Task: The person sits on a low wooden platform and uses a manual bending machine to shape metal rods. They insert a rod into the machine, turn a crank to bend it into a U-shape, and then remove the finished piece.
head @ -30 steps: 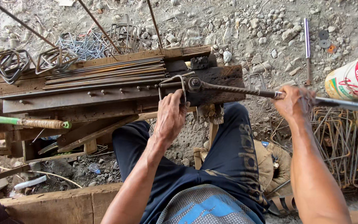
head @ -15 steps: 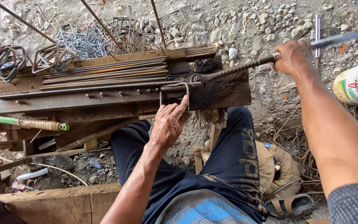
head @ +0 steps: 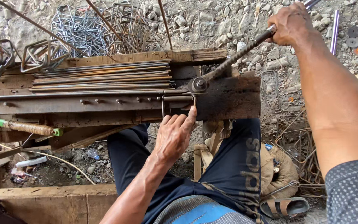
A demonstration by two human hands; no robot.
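The step in hand looks like the bending of a steel wire piece (head: pixel 178 98) into a stirrup on the wooden bench (head: pixel 228 99) at mid frame; the right hand (head: pixel 291 24), at the upper right of the frame, is clenched around the bending lever (head: pixel 237 56), a ribbed bar that runs down and left to a round pivot (head: pixel 198 84) on the bench; the left hand (head: pixel 175 135), at centre frame, is not closed into a fist; its fingers lie extended, the fingertips (head: pixel 192 112) touching the lower edge of the bent wire and the bench face just beneath it. The wire piece sits just left of and below the pivot, already showing squared corners, directly above the left grip and well apart from the right grip, which meets it only through the lever. My judgement: the next move calls for the left fingers to steady or turn the wire while the lever swings about the pivot; the fingertips lie close to the pinch point, so care is due there. A bundle of straight rods (head: pixel 104 76) lies along the bench to the left; finished stirrups (head: pixel 83 29) are heaped on the gravel at the upper left; a green-handled tool (head: pixel 17 126) rests at the left edge.
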